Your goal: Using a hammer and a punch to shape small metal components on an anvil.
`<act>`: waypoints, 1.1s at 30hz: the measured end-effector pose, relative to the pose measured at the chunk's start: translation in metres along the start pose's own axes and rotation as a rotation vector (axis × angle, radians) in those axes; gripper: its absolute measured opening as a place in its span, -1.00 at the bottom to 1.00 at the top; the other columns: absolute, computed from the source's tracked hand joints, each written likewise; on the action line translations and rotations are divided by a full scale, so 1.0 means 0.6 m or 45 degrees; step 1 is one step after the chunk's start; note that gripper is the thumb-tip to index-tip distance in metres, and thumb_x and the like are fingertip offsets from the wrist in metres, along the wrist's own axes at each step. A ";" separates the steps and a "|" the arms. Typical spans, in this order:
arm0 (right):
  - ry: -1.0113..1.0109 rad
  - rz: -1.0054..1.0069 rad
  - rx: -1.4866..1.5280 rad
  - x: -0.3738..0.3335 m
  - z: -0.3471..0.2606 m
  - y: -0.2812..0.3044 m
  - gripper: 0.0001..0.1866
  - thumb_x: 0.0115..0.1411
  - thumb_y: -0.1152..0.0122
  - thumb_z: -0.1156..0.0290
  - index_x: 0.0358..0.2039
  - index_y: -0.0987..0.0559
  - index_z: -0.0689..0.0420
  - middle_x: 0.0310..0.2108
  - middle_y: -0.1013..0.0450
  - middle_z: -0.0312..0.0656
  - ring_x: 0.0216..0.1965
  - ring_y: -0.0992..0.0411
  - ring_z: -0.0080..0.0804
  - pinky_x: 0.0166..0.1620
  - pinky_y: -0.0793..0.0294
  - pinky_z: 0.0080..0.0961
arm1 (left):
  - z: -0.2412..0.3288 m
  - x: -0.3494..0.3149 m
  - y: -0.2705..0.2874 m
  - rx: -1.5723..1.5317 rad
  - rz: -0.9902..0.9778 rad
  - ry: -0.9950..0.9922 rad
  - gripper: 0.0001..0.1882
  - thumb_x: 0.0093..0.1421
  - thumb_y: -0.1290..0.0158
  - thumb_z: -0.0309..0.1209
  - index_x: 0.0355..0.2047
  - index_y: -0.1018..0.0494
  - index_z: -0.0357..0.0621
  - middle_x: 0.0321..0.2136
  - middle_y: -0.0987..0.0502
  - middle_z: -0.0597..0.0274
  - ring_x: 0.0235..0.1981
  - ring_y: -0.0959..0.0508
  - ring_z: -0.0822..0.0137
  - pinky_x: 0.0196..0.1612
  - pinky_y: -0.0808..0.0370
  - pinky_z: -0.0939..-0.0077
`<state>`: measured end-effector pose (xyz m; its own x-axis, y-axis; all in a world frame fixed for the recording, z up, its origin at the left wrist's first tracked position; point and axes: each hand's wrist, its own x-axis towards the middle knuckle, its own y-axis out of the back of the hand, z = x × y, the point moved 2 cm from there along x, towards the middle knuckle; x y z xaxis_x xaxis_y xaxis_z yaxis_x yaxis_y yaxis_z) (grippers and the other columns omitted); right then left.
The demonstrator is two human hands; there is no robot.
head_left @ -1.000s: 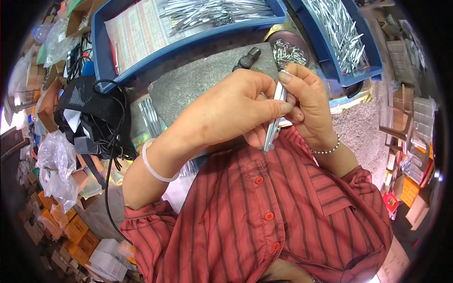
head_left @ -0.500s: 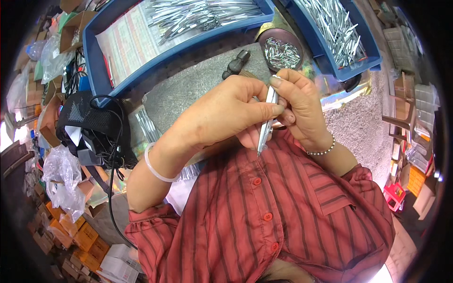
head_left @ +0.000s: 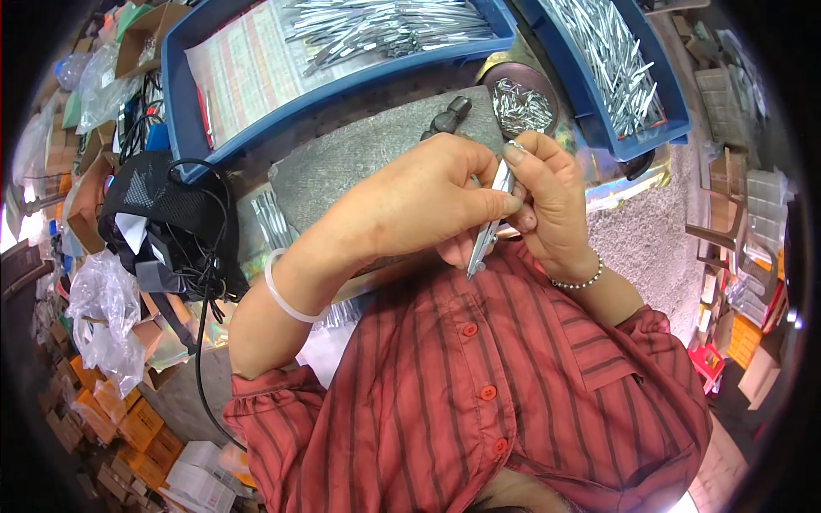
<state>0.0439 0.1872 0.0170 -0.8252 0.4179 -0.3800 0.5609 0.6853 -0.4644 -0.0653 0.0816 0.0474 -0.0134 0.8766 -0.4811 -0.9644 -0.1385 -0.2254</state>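
My left hand (head_left: 436, 192) is closed round a slim, silver, pen-shaped metal piece (head_left: 485, 244). Its pointed end slants down toward my shirt. At the upper end my right hand (head_left: 552, 197) pinches with thumb and forefinger; a small shiny bit (head_left: 516, 145) shows at those fingertips, too small to name. Just beyond the hands stands a dark round dish (head_left: 513, 70) holding many small metal parts (head_left: 523, 109). A grey, worn board (head_left: 342, 162) lies beneath and beyond my left forearm, with a black knobbed tool (head_left: 449, 115) on it, partly hidden by my left hand.
A blue tray (head_left: 282, 114) at the far side holds paper and slender silver pieces (head_left: 393, 30). Another blue tray (head_left: 590, 124) of silver pieces (head_left: 611, 64) stands far right. A black mesh bag (head_left: 171, 205) with a cable sits left. Cartons (head_left: 150, 427) line the left floor.
The whole view has shifted slightly, so trays and dish appear a little farther right. Both hands keep nearly the same grip on the silver piece.
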 end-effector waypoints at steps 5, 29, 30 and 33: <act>-0.006 0.005 -0.004 0.000 0.002 -0.005 -0.87 0.15 -0.09 0.44 -0.51 -0.40 0.12 -0.71 -0.31 -0.39 -0.81 -0.13 -0.79 -0.77 -0.06 -0.84 | -0.006 -0.003 0.006 0.046 -0.006 -0.001 -0.78 0.19 0.00 -0.33 -0.42 -0.37 -0.28 -0.68 -0.45 0.29 -0.72 -0.45 0.56 -0.67 -0.40 0.74; 0.652 0.473 -2.223 0.042 -0.044 0.189 -0.73 0.10 -0.04 0.46 -0.16 -0.34 0.21 -0.46 -0.42 0.07 -0.42 -0.42 0.06 -0.39 -0.41 -0.21 | -0.067 -0.080 0.001 -0.485 1.085 -0.868 -0.91 0.15 -0.01 -0.52 -0.34 -0.39 -0.28 -0.47 -0.45 0.21 -0.54 -0.49 0.50 -0.49 -0.43 0.71; 0.662 0.479 -2.339 0.050 -0.032 0.195 -0.69 0.09 -0.04 0.47 -0.13 -0.32 0.21 -0.43 -0.42 0.09 -0.40 -0.43 0.05 -0.37 -0.40 -0.18 | -0.070 -0.083 -0.001 -0.480 1.086 -0.867 -0.91 0.15 -0.01 -0.52 -0.34 -0.39 -0.28 -0.47 -0.45 0.21 -0.54 -0.49 0.50 -0.49 -0.43 0.71; 0.519 0.548 -2.337 0.072 -0.027 0.191 -0.63 0.07 -0.05 0.48 -0.09 -0.28 0.20 -0.39 -0.42 0.10 -0.35 -0.41 0.04 -0.31 -0.38 -0.15 | -0.081 -0.094 -0.008 -0.840 1.032 -0.877 -0.85 0.12 -0.04 -0.51 -0.31 -0.34 -0.24 -0.45 -0.42 0.16 -0.56 -0.51 0.42 -0.53 -0.48 0.68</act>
<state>0.0713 0.2936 -0.0398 -0.7872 0.6107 0.0854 0.1789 0.0937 0.9794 -0.0470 0.0103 0.0345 -0.8677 0.4627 -0.1817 -0.3010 -0.7800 -0.5486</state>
